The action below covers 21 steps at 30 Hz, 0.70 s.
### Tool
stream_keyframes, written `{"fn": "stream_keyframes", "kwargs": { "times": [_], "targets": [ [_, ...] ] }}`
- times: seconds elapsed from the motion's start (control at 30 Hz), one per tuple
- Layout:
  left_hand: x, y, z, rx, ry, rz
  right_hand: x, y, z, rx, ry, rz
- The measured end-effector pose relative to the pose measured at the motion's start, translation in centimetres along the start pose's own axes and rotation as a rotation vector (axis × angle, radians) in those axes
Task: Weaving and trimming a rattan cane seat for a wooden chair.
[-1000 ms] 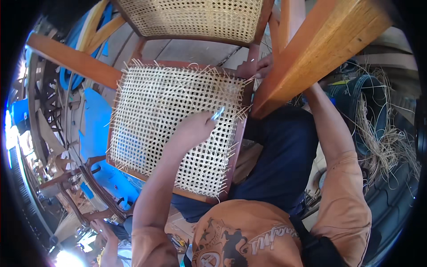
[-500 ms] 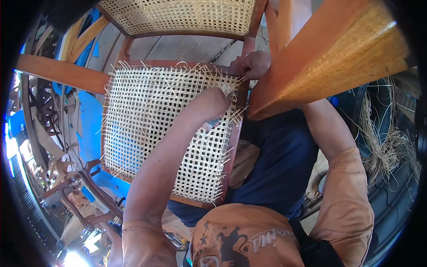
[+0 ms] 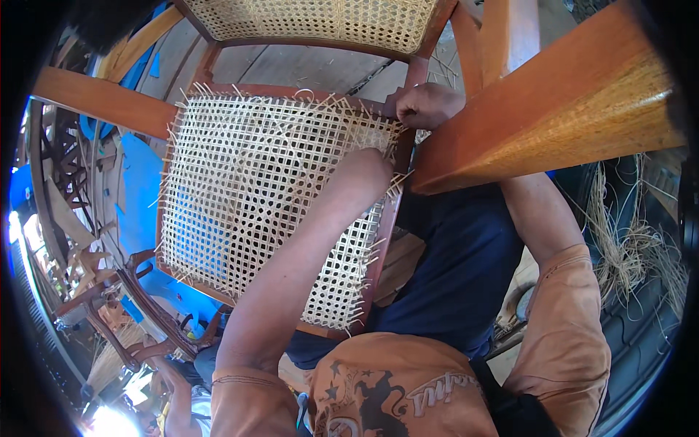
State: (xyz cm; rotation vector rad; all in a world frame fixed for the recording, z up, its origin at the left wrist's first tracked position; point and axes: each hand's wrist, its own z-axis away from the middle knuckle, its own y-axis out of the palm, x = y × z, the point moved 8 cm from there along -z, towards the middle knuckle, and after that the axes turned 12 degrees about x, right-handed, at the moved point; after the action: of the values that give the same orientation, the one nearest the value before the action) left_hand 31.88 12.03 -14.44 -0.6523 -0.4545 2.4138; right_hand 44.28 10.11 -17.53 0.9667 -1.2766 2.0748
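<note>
A wooden chair's seat (image 3: 247, 182) of pale woven cane has loose strand ends sticking up along its edges. My left hand (image 3: 368, 171) is curled low over the seat's right side, near the upper corner; its fingertips and anything they hold are hidden. Beyond that corner, my right hand (image 3: 426, 108) is curled beside the reddish frame, partly behind a large wooden beam (image 3: 546, 105); what its fingers hold is hidden. Above the seat is the caned backrest (image 3: 313, 18).
A wooden arm (image 3: 95, 105) juts left from the seat. Blue sheeting (image 3: 138, 193) and carved chair frames (image 3: 131, 313) lie at left, near another person's arm (image 3: 175, 386). Loose cane strands (image 3: 619, 255) hang at right. My legs (image 3: 451, 269) are under the seat.
My left hand moved up and right toward the corner; the shiny tool seen in it is now hidden. My right hand shows more beside the frame. The view has shifted slightly.
</note>
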Motion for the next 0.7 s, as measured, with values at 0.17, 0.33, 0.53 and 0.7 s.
{"fn": "stream_keyframes", "kwargs": {
  "times": [0.17, 0.33, 0.53, 0.7],
  "targets": [
    [0.0, -0.1, 0.6, -0.008, 0.002, 0.051, -1.2, 1.0, -0.2, -0.068, -0.117, 0.002],
    [-0.1, -0.7, -0.4, 0.08, -0.083, -0.024, -0.8, 1.2, -0.7, 0.032, 0.111, 0.061],
    [-2.4, -2.6, -0.2, 0.193, -0.115, -0.158, -2.1, 1.7, -0.7, 0.09, 0.268, 0.063],
    [-2.5, -3.5, -0.3, 0.239, -0.092, -0.235, -1.1, 1.1, -0.5, -0.022, 0.172, 0.004]
  ]
}}
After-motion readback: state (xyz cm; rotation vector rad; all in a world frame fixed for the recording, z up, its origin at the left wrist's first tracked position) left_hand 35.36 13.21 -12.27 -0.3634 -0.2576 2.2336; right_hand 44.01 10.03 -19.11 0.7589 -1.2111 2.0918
